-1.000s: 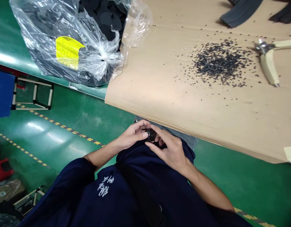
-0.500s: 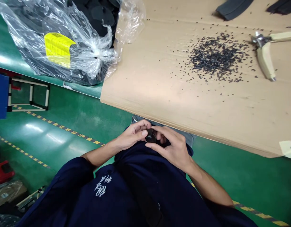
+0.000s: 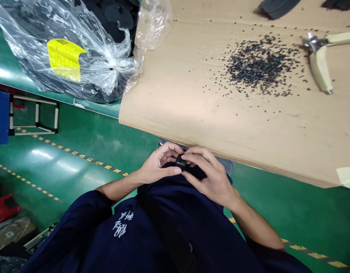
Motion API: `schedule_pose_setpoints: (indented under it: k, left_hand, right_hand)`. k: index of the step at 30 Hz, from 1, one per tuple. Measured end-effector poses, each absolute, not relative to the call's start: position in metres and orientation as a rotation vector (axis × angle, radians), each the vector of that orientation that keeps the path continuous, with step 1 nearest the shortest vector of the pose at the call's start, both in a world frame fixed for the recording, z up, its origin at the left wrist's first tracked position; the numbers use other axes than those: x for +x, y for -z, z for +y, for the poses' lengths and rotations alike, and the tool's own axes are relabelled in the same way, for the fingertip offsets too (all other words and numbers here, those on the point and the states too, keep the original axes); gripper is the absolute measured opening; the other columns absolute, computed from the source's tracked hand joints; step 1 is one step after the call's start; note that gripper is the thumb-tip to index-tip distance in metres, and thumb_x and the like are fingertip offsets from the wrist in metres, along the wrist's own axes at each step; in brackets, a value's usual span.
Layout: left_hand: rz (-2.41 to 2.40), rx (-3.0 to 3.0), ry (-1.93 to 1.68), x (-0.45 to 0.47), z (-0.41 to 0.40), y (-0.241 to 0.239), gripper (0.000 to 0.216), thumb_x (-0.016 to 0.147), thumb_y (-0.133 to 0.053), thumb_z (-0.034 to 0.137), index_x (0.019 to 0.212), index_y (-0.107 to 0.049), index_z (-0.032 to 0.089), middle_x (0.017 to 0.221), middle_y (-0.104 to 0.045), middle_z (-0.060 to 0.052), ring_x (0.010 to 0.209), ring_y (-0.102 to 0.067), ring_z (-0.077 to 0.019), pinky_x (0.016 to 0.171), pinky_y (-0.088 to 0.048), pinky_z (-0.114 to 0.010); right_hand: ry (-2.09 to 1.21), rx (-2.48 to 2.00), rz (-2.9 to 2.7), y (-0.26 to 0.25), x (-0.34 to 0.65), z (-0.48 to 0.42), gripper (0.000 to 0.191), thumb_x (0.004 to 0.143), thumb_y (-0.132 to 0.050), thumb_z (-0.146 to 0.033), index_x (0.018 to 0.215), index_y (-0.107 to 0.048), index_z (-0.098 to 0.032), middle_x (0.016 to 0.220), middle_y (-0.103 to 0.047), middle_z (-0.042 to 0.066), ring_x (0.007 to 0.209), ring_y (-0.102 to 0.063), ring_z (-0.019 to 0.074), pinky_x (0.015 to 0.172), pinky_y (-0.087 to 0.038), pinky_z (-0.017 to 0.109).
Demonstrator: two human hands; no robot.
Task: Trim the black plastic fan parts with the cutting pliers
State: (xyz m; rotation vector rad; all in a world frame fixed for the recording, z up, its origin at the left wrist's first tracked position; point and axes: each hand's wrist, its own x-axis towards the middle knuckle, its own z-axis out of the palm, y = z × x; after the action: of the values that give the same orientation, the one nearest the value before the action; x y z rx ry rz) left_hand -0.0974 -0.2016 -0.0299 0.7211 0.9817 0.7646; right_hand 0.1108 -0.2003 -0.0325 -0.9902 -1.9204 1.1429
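Note:
Close to my body, just below the table edge, a small shiny black rounded part point(image 3: 180, 162) sits between both hands. My left hand point(image 3: 160, 163) pinches it from the left, thumb below and fingers curled above. From the right, my right hand point(image 3: 210, 170) grips it with thumb and fingertips. The part's exact kind cannot be made out. Beyond my hands, the cardboard-covered table point(image 3: 197, 106) carries a scattered heap of tiny black bits point(image 3: 257, 66). Right of the heap lie pliers point(image 3: 317, 57) with cream handles, their jaws pointing left.
A clear plastic bag point(image 3: 101, 68) with a yellow label point(image 3: 65, 58) holds black pieces at the table's left end. Black curved pieces point(image 3: 279, 8) lie at the far edge. A pipe-frame rack point(image 3: 35, 113) and a red stool point(image 3: 5, 208) stand on the green floor at left.
The black part has turned slightly in my fingers. My left thumb has slid lower and right, and my right fingertips have closed onto the part. The view has shifted a little.

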Motion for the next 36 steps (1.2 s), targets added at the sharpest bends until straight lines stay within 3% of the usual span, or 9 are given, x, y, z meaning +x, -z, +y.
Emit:
schedule_pose_setpoints:
  k: [4, 12, 29, 36]
  left_hand:
    - [0.924, 0.679, -0.638, -0.102, -0.201, 0.032, 0.047, 0.077, -0.085, 0.047, 0.107, -0.067, 0.016, 0.096, -0.069, -0.007, 0.088, -0.067, -0.0163, 0.080, -0.053, -0.025]
    - [0.842, 0.575, -0.486, -0.103, -0.201, 0.038, 0.045, 0.075, -0.087, 0.044, 0.100, -0.067, 0.012, 0.089, -0.072, -0.005, 0.079, -0.068, -0.0125, 0.074, -0.052, -0.022]
    - [0.866, 0.487, -0.347, -0.101, -0.218, 0.044, 0.044, 0.073, -0.088, 0.045, 0.093, -0.068, 0.012, 0.088, -0.072, -0.003, 0.082, -0.067, -0.0120, 0.081, -0.052, -0.023]
    - [0.915, 0.505, -0.369, -0.103, -0.219, 0.045, 0.045, 0.076, -0.086, 0.047, 0.098, -0.066, 0.013, 0.086, -0.073, -0.003, 0.077, -0.068, -0.0117, 0.075, -0.052, -0.022]
  right_hand:
    - [-1.058, -0.884, -2.046, 0.037, 0.112, -0.198, 0.026, 0.098, -0.061, -0.020, 0.123, -0.058, -0.023, 0.117, -0.061, 0.011, 0.100, -0.067, 0.0193, 0.082, -0.060, 0.031]
    - [-1.156, -0.778, -2.163, 0.039, 0.117, -0.194, 0.016, 0.097, -0.064, -0.026, 0.109, -0.055, -0.020, 0.105, -0.059, 0.008, 0.079, -0.060, 0.0150, 0.064, -0.052, 0.025]
    - [-1.243, -0.684, -2.329, 0.044, 0.123, -0.206, 0.013, 0.106, -0.049, -0.034, 0.103, -0.051, -0.021, 0.104, -0.058, 0.006, 0.077, -0.058, 0.0139, 0.064, -0.049, 0.026]
    - [-1.256, -0.776, -2.089, 0.054, 0.123, -0.218, 0.013, 0.101, -0.060, -0.030, 0.102, -0.051, -0.022, 0.110, -0.060, 0.009, 0.081, -0.061, 0.0139, 0.066, -0.051, 0.024]
